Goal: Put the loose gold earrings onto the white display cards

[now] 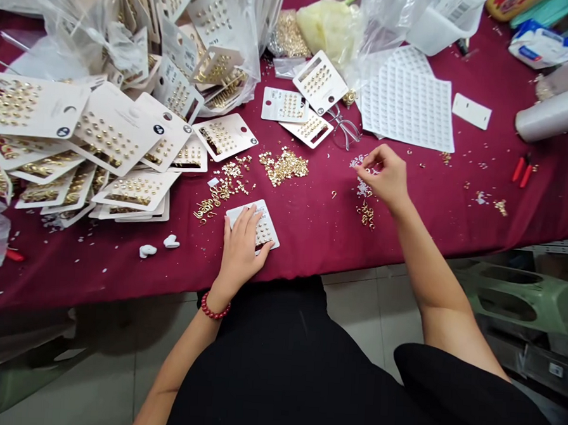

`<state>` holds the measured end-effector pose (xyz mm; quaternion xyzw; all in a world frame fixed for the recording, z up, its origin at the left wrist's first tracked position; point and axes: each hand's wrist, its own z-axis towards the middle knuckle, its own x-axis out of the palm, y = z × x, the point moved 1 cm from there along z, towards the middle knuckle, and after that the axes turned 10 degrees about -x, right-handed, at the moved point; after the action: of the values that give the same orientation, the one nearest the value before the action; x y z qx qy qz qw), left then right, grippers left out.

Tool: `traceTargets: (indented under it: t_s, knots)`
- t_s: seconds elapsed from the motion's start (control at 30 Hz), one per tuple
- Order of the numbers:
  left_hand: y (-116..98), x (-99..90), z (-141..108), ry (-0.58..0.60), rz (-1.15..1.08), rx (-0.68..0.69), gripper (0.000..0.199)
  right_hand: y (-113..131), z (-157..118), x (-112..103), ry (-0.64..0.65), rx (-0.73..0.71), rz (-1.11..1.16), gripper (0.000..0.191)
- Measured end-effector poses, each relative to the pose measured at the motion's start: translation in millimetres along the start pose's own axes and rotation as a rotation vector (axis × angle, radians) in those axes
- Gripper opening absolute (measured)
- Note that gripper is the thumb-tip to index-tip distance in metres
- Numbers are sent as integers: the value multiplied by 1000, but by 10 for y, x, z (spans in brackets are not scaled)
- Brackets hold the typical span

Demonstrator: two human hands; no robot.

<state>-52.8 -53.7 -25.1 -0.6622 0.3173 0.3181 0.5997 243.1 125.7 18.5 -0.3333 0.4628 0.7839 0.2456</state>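
My left hand (242, 248) lies flat over a white card of gold stud earrings (265, 225), fingers stretched across it and the thumb by its right edge. A red bead bracelet circles that wrist. Farther right, my right hand (386, 173) is closed in a pinch just above a small heap of tiny clear-white pieces (363, 188); whatever is between the fingertips is too small to make out. Below that heap lie gold hoop-like earrings (367, 215). Beyond the card are a pile of small gold pieces (285, 167) and a looser scatter of gold earrings (213, 204).
Filled earring cards (114, 127) are stacked at the left, before a plastic bag of more cards (213, 12). Glasses (348, 132), printed sheets (408, 105), a plastic roll (556, 109) and red-handled cutters (521, 171) lie behind and right. Two white earbuds (147, 251) sit near the front edge.
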Motion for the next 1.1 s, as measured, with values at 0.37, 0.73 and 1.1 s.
traceTargets:
  t_s: [0.37, 0.73, 1.1]
  knots:
    - [18, 8, 8, -3, 0, 3, 57, -700, 195, 61, 48, 53, -210, 18]
    - [-17, -2, 5, 11, -6, -19, 57, -685, 167, 117, 17, 39, -211, 19]
    - [-10, -10, 13, 24, -26, -36, 56, 381, -176, 569, -29, 14, 434, 26]
